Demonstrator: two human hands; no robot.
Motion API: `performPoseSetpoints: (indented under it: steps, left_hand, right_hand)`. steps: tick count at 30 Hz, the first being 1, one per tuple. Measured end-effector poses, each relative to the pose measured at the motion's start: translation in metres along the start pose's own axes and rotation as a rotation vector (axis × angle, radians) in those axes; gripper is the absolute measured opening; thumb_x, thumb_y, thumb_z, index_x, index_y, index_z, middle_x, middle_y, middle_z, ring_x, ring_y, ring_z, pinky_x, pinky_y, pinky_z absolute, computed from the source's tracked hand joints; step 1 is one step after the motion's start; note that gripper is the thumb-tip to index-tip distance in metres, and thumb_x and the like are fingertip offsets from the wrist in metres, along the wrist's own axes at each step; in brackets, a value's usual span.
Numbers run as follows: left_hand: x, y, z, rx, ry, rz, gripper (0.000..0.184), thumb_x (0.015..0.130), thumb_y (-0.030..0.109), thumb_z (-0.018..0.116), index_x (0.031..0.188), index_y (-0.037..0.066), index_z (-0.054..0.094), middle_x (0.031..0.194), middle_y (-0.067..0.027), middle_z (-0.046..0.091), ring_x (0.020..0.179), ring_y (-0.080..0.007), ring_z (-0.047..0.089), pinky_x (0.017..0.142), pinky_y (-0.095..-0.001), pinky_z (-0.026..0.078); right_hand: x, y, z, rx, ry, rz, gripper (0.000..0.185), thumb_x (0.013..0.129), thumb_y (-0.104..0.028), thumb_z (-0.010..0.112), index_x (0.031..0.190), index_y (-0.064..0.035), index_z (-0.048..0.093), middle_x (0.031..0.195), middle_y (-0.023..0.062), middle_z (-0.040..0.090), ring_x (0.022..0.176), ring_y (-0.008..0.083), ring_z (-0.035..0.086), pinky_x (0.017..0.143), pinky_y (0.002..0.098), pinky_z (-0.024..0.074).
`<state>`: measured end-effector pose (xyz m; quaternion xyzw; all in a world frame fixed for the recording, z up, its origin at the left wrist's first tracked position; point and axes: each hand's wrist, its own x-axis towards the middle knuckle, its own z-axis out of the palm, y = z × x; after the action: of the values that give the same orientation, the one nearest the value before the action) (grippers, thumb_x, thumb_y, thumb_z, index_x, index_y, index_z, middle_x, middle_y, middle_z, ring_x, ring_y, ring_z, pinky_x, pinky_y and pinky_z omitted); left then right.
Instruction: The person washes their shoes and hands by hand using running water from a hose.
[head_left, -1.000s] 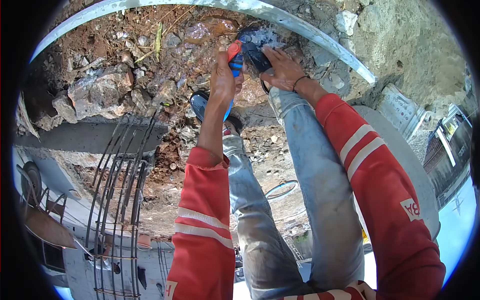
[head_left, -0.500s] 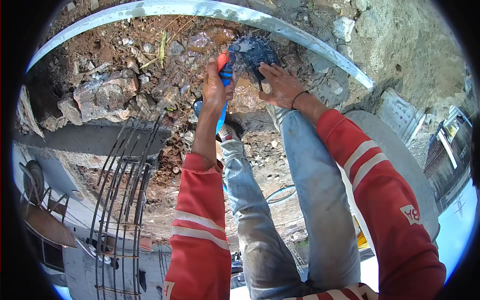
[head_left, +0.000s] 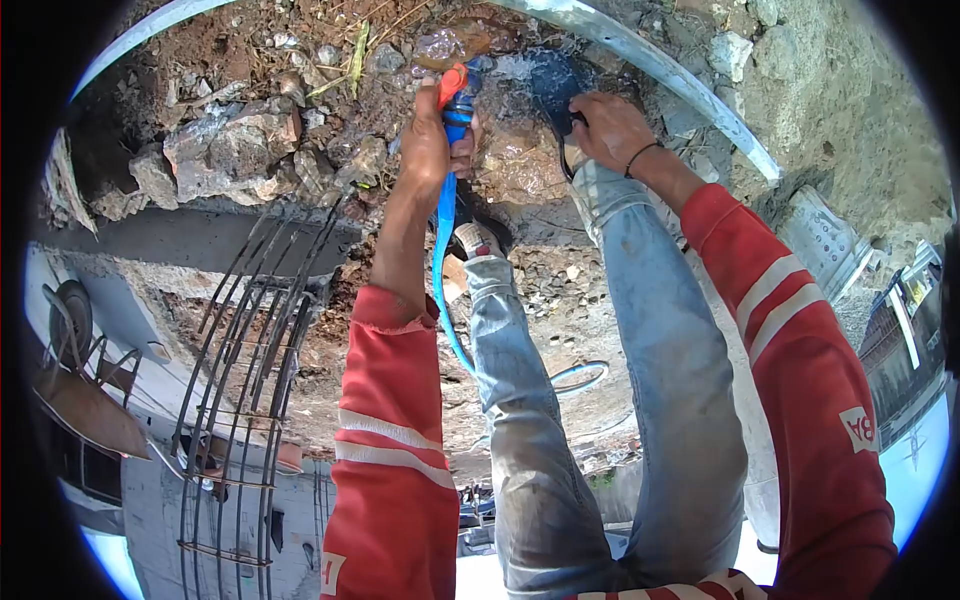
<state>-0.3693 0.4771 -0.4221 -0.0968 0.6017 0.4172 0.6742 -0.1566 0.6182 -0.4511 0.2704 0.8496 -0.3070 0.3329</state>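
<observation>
While the left hand (head_left: 430, 145) wraps its fingers round the blue plastic hose (head_left: 446, 218) beneath its red-orange valve handle (head_left: 453, 84), the right hand (head_left: 615, 130) bends its fingers against the wet black shoe (head_left: 555, 90); whether they pinch its edge, I cannot tell. The hose's mouth is near the shoe, with splashing water (head_left: 515, 68) between them. A foot could slip on the wet stony ground (head_left: 520, 172), and the hose, passing behind the jeans-clad left leg (head_left: 500, 340), could snag there and swing the spray. The shoe holds the right foot. Contents of the rust-brown metal wheelbarrow (head_left: 90, 412), lower left, cannot be made out.
</observation>
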Motion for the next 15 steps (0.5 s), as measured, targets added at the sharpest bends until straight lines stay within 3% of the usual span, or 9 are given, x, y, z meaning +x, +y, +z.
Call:
performPoseSetpoints:
  steps: [2, 4, 5, 7, 8, 11, 15]
  left_hand:
    - [0.007, -0.004, -0.024, 0.017, -0.012, 0.075, 0.070, 0.091, 0.071, 0.025, 0.074, 0.009, 0.053, 0.051, 0.0029, 0.038, 0.042, -0.0091, 0.032, 0.042, -0.0267, 0.029]
    - [-0.002, 0.004, -0.037, 0.046, 0.070, 0.063, 0.071, 0.091, 0.072, 0.026, 0.076, 0.008, 0.054, 0.051, 0.0031, 0.036, 0.042, -0.0089, 0.031, 0.041, -0.0263, 0.027]
    - [0.000, 0.002, -0.045, 0.031, 0.112, 0.037, 0.071, 0.091, 0.071, 0.027, 0.077, 0.007, 0.055, 0.051, 0.0028, 0.037, 0.043, -0.0087, 0.031, 0.041, -0.0258, 0.027]
    - [0.001, 0.001, -0.056, 0.022, 0.142, 0.050, 0.071, 0.092, 0.070, 0.028, 0.079, 0.006, 0.056, 0.052, 0.0025, 0.038, 0.043, -0.0085, 0.032, 0.041, -0.0249, 0.028]
    - [-0.001, 0.002, -0.058, 0.028, 0.124, 0.087, 0.070, 0.092, 0.069, 0.029, 0.080, 0.006, 0.056, 0.053, 0.0023, 0.039, 0.043, -0.0084, 0.033, 0.041, -0.0245, 0.028]
    - [-0.012, -0.005, -0.066, 0.048, 0.169, 0.062, 0.070, 0.092, 0.070, 0.030, 0.080, 0.006, 0.055, 0.053, 0.0023, 0.041, 0.044, -0.0079, 0.036, 0.041, -0.0246, 0.029]
    - [-0.037, -0.037, -0.098, 0.188, 0.221, -0.033, 0.072, 0.090, 0.073, 0.030, 0.079, 0.006, 0.056, 0.053, 0.0012, 0.044, 0.045, -0.0099, 0.040, 0.043, -0.0275, 0.032]
  right_hand:
    - [0.046, 0.002, 0.004, -0.149, -0.002, 0.088, 0.046, 0.085, -0.028, 0.056, 0.121, 0.0015, 0.055, 0.128, 0.0217, 0.055, 0.108, 0.0367, 0.060, 0.092, 0.0428, 0.0492]
    - [0.084, -0.017, 0.001, -0.212, -0.020, 0.226, 0.038, 0.089, -0.028, 0.055, 0.114, 0.0018, 0.055, 0.112, 0.0205, 0.063, 0.092, 0.0316, 0.067, 0.082, 0.0395, 0.0539]
    - [0.103, -0.023, 0.007, -0.199, -0.026, 0.212, 0.038, 0.089, -0.028, 0.055, 0.114, 0.0018, 0.055, 0.112, 0.0205, 0.063, 0.092, 0.0316, 0.067, 0.082, 0.0395, 0.0539]
    - [0.133, -0.036, 0.017, 0.752, 0.066, 0.343, 0.034, 0.094, -0.030, 0.053, 0.107, 0.0010, 0.058, 0.099, 0.0162, 0.066, 0.085, 0.0256, 0.068, 0.077, 0.0355, 0.0557]
    - [0.141, -0.050, 0.021, 0.950, 0.096, 0.319, 0.033, 0.093, -0.028, 0.054, 0.107, 0.0009, 0.059, 0.100, 0.0163, 0.066, 0.086, 0.0262, 0.068, 0.078, 0.0357, 0.0554]
    - [0.154, -0.099, 0.037, 0.999, 0.097, 0.149, 0.030, 0.092, -0.024, 0.054, 0.107, 0.0007, 0.060, 0.102, 0.0166, 0.066, 0.090, 0.0277, 0.066, 0.080, 0.0365, 0.0545]
    - [0.137, -0.137, 0.071, 0.742, 0.034, 0.052, 0.026, 0.090, -0.017, 0.054, 0.107, 0.0005, 0.062, 0.104, 0.0171, 0.065, 0.095, 0.0298, 0.065, 0.083, 0.0375, 0.0533]
